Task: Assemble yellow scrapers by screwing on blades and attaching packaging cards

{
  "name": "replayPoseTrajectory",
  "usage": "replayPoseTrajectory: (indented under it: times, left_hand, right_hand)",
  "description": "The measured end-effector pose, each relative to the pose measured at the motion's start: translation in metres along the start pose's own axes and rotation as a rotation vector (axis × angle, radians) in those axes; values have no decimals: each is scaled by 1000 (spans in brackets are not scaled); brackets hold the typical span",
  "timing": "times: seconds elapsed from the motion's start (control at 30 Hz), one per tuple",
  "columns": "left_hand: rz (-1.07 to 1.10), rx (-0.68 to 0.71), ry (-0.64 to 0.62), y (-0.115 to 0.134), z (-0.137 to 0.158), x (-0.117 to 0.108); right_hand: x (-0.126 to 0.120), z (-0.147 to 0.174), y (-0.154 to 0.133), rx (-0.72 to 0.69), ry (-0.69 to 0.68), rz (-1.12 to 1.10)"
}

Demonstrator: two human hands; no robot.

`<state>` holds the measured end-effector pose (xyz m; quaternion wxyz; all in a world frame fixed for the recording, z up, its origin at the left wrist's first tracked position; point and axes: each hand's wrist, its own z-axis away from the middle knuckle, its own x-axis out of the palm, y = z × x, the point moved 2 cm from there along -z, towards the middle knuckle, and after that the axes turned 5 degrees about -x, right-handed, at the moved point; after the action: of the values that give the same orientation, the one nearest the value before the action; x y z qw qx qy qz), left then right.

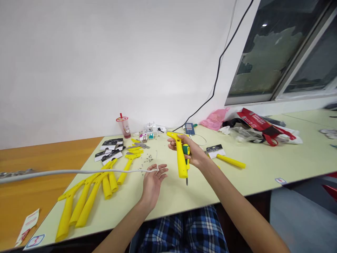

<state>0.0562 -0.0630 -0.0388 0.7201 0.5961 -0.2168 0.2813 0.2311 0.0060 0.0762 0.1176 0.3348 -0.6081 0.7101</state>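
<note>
The right hand grips a yellow scraper and green-handled screwdriver together above the worktop, a crowded hold that could let either slip, while the left hand's fingers spread apart.

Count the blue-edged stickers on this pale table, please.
2: one sticker at the near left corner of the table, another sticker by its near edge, right of the right forearm. Others may be hidden.

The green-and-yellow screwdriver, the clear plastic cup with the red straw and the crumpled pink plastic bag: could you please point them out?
Green-and-yellow screwdriver [186, 149]: head view, on its handle.
Clear plastic cup [124, 128]: head view, on its side.
Pink plastic bag [215, 119]: head view, near its middle.
</note>
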Motion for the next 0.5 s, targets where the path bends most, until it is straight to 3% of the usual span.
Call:
replayPoseTrajectory:
  times: [0.07, 0.13, 0.23, 0.5]
  left_hand:
    - [-12, -98, -42, -1, 11, 5]
    - [-76, -175, -178, 2, 19, 15]
    - [-145, -179, -362, 6, 23, 34]
    - [-290, -279, -381, -7, 16, 40]
  right_hand:
    - [-6, 24, 5, 23, 22, 26]
    - [-10, 45, 17, 57, 46, 74]
    - [-14, 72, 42, 80, 116, 159]
    - [-23, 110, 81, 119, 222, 172]
